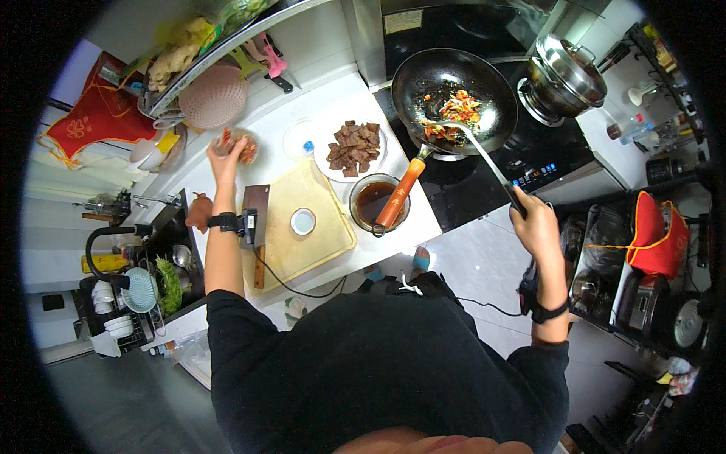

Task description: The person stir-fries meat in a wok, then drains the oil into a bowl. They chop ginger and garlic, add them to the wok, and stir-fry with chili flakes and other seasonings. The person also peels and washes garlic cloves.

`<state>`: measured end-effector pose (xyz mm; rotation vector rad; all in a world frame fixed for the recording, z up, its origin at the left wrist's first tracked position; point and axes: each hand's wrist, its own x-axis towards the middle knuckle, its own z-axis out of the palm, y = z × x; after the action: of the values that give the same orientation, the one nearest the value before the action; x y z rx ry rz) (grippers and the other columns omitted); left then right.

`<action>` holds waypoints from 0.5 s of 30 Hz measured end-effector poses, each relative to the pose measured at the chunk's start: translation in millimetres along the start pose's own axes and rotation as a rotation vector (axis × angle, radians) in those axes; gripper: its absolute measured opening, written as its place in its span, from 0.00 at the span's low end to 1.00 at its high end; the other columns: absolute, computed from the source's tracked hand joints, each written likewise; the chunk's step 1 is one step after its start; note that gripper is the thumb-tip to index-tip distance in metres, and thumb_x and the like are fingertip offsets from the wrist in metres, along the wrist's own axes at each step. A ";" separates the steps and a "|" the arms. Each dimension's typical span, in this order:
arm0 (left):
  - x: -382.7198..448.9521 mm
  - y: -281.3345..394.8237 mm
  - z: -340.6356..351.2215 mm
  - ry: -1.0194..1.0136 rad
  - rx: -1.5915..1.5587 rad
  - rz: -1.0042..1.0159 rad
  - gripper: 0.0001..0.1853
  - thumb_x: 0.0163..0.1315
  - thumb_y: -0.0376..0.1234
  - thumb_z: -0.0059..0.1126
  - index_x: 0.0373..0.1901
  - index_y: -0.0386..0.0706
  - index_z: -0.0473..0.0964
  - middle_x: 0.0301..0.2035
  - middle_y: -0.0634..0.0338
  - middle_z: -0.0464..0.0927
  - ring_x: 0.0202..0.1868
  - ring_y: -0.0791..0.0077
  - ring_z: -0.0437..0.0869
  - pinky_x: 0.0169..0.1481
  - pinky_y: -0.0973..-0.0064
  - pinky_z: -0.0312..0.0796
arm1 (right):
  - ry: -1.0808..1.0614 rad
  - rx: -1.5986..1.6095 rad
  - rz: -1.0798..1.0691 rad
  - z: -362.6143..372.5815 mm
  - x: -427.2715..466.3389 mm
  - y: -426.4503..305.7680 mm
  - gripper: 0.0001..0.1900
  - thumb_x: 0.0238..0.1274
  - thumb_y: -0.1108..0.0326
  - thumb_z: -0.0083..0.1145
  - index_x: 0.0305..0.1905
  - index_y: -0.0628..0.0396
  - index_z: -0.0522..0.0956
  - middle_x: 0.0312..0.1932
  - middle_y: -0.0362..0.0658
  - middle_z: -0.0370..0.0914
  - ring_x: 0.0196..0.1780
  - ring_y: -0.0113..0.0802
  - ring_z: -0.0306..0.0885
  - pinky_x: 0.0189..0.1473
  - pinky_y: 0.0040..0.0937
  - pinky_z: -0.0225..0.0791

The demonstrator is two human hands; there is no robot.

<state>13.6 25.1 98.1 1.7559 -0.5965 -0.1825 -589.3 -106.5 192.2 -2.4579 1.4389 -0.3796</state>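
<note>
My left hand (225, 157) grips a clear container (248, 152) with red pieces inside, above the white counter; motion blur hides its exact shape. In my right hand (535, 220) is the dark handle of a metal spatula (486, 154). Its head rests in the black wok (417, 74), touching a heap of chopped red and pale food (462, 110). The wok's orange handle (401, 196) reaches over a glass bowl (358, 220) of dark brown liquid. Beside that stands a plate (324, 165) of dark brown slices (354, 148).
A cleaver (257, 213) and a small white bowl (303, 221) lie on the yellowish cutting board (283, 261). A lidded steel pot (561, 79) stands on the right burner of the black hob (454, 196). Left are the sink (190, 272) with greens (168, 284) and a black faucet (108, 234).
</note>
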 end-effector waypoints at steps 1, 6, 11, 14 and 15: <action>9.1 -22.8 -16.2 0.068 0.027 0.031 0.48 0.39 0.40 0.76 0.58 0.33 0.55 0.50 0.46 0.69 0.49 0.66 0.74 0.55 0.72 0.67 | 0.011 0.020 -0.010 -12.3 -8.0 -5.4 0.22 0.48 0.71 0.58 0.52 0.56 0.76 0.29 0.53 0.75 0.33 0.51 0.76 0.37 0.42 0.69; 47.1 -128.5 -81.4 0.259 0.141 -0.012 0.50 0.35 0.42 0.78 0.57 0.34 0.55 0.46 0.46 0.72 0.47 0.62 0.76 0.53 0.70 0.69 | -0.063 -0.066 0.140 -1.9 -9.8 -33.3 0.22 0.47 0.69 0.59 0.52 0.55 0.76 0.32 0.57 0.77 0.39 0.53 0.76 0.43 0.44 0.69; 56.6 -198.2 -114.9 0.351 0.421 -0.066 0.45 0.30 0.45 0.78 0.51 0.35 0.65 0.41 0.47 0.77 0.45 0.60 0.78 0.51 0.67 0.70 | 0.158 -0.140 0.230 49.0 42.4 -37.5 0.22 0.50 0.66 0.58 0.54 0.54 0.75 0.34 0.57 0.77 0.39 0.54 0.76 0.43 0.45 0.69; 57.0 -223.4 -118.6 0.385 0.463 -0.063 0.43 0.30 0.46 0.78 0.49 0.35 0.68 0.42 0.47 0.76 0.45 0.57 0.77 0.51 0.66 0.69 | 0.234 -0.148 0.273 68.8 67.7 -37.6 0.22 0.51 0.66 0.58 0.54 0.55 0.75 0.34 0.58 0.77 0.39 0.54 0.77 0.41 0.45 0.70; 56.6 -228.1 -118.6 0.387 0.410 -0.042 0.43 0.30 0.46 0.78 0.48 0.35 0.68 0.42 0.47 0.76 0.45 0.56 0.77 0.52 0.65 0.69 | 0.239 -0.174 0.304 75.3 72.8 -39.0 0.22 0.51 0.67 0.58 0.54 0.55 0.75 0.34 0.58 0.77 0.39 0.54 0.77 0.41 0.46 0.70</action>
<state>179.7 135.7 -73.6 2.1281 -0.3267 0.2662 -496.6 -144.6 142.6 -2.3286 1.9885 -0.5132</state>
